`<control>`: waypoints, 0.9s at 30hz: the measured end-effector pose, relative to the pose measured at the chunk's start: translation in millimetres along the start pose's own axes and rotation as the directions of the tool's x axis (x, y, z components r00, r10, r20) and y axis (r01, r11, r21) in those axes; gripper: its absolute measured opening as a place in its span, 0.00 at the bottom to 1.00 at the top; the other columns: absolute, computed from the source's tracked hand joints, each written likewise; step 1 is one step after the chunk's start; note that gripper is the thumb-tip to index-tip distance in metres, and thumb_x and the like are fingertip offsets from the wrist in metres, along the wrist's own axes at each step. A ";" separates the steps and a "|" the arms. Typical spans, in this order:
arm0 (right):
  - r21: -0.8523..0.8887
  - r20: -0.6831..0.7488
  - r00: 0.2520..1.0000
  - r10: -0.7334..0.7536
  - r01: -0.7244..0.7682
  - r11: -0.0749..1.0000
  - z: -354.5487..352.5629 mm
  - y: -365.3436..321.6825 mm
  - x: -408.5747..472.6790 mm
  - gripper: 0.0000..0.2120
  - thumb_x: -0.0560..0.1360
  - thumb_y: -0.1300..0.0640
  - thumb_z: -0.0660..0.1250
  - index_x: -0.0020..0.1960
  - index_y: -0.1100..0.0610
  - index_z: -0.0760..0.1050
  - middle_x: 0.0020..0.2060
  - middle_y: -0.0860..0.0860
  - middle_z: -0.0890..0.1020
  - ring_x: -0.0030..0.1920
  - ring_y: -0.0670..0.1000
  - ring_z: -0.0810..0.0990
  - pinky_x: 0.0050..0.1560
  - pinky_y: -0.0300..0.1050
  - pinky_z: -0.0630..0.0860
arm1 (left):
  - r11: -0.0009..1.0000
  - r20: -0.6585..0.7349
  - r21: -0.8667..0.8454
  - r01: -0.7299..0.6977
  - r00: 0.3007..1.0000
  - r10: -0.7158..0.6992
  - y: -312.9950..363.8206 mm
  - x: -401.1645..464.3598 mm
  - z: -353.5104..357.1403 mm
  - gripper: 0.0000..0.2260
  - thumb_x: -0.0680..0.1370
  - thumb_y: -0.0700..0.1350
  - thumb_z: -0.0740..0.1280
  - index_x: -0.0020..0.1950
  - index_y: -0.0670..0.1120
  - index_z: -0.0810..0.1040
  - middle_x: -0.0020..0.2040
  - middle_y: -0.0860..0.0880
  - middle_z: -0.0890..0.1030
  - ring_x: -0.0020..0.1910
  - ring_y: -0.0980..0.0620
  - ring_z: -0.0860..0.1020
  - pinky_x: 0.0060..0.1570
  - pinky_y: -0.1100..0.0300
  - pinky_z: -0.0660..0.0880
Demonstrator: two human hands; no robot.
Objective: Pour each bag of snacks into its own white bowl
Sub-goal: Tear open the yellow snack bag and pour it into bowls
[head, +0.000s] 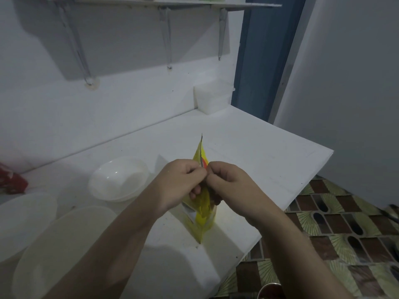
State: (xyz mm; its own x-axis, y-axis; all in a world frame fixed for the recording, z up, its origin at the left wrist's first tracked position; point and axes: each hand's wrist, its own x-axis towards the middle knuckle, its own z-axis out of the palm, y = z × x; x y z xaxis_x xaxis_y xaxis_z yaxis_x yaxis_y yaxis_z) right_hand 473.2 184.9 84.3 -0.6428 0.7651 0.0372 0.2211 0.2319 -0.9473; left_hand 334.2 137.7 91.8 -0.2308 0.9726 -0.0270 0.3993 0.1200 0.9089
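Hands, left (183, 182) and right (226, 182), pinching yellow snack bag (203, 214) top seam; advisable: tear evenly, upright, above counter (259, 156).

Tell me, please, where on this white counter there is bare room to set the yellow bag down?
The counter is bare on its right side, between the white container at the wall and the front edge. The left is crowded: white bowl, two more bowls nearer, and a red bag.
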 end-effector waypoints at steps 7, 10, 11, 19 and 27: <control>0.136 -0.029 0.999 0.036 -0.032 0.990 6.7 2.8 1.8 0.12 0.78 0.64 0.60 0.35 0.62 0.68 0.27 0.48 0.76 0.31 0.51 0.68 0.37 0.49 0.67 | 0.996 -0.083 -0.084 -0.028 0.996 0.021 -6.1 0.0 3.3 0.21 0.75 0.40 0.62 0.22 0.50 0.70 0.23 0.52 0.71 0.24 0.56 0.68 0.27 0.68 0.66; 0.053 0.014 1.000 0.028 -0.029 0.998 -0.5 0.5 2.9 0.13 0.77 0.59 0.63 0.39 0.68 0.69 0.30 0.53 0.75 0.32 0.51 0.71 0.36 0.49 0.69 | 0.995 -0.085 -0.081 -0.050 0.995 0.043 -8.0 -0.5 2.4 0.21 0.76 0.40 0.62 0.22 0.50 0.69 0.23 0.53 0.70 0.24 0.56 0.68 0.27 0.68 0.67; 0.009 0.040 0.999 0.036 -0.037 0.999 -3.5 -1.3 3.7 0.14 0.77 0.57 0.63 0.40 0.68 0.71 0.30 0.52 0.76 0.32 0.50 0.73 0.35 0.47 0.71 | 0.995 -0.075 -0.080 -0.060 0.996 0.054 -8.4 -0.4 2.1 0.21 0.76 0.40 0.62 0.22 0.51 0.70 0.23 0.53 0.70 0.24 0.56 0.68 0.27 0.68 0.67; -0.161 0.048 0.998 0.038 -0.029 0.986 -5.6 -1.4 4.6 0.15 0.78 0.61 0.59 0.32 0.59 0.71 0.20 0.42 0.73 0.23 0.40 0.70 0.27 0.32 0.65 | 0.991 -0.004 -0.107 -0.076 0.997 0.076 -9.0 -0.2 0.9 0.18 0.77 0.38 0.62 0.26 0.47 0.70 0.24 0.52 0.70 0.25 0.56 0.68 0.28 0.66 0.67; -0.123 0.057 0.998 0.009 -0.002 0.992 -5.6 4.6 4.9 0.15 0.79 0.60 0.59 0.34 0.60 0.69 0.24 0.45 0.70 0.28 0.46 0.68 0.32 0.41 0.66 | 0.991 0.005 -0.115 -0.070 0.997 0.071 -8.6 1.4 -1.0 0.15 0.76 0.37 0.62 0.29 0.43 0.69 0.24 0.50 0.69 0.25 0.54 0.67 0.28 0.65 0.67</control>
State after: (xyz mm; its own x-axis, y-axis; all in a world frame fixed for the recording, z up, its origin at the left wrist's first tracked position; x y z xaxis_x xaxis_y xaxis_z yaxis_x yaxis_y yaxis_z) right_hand 475.2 193.1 82.0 -0.6816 0.7316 0.0104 0.3107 0.3023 -0.9012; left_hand 329.5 137.9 84.3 -0.1972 0.9797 0.0356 0.3094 0.0277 0.9505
